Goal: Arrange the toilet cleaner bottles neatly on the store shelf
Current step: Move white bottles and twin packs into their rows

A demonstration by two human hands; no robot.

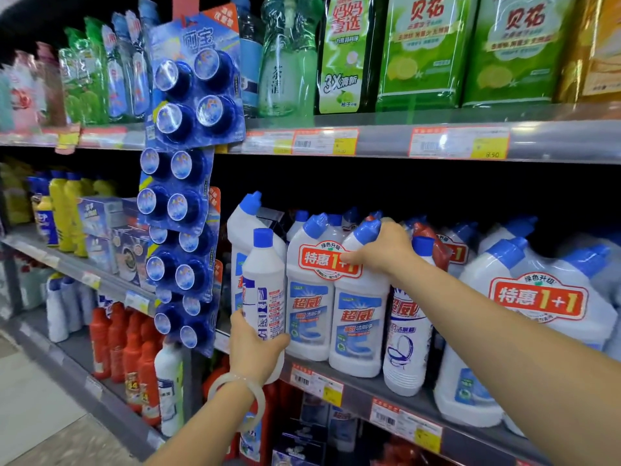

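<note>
Gripping a bottle (263,284) by its base, the left hand (250,348) holds it just off the front edge of the shelf (361,388), probably awaiting a gap. The right hand (379,252) clasps the neck of the twin-pack (312,311) at that edge, seemingly to shift it aside.

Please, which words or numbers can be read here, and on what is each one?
"特惠1+1": red label on the twin pack gripped by the right hand.
"超威": that pack's bottle fronts.
"贝花": green pouches.
"3X清新": lime pouch beside them.
"8.50": upper right price tag.
Too blurred: print on the slim bottle in the left hand; other price tags.
</note>
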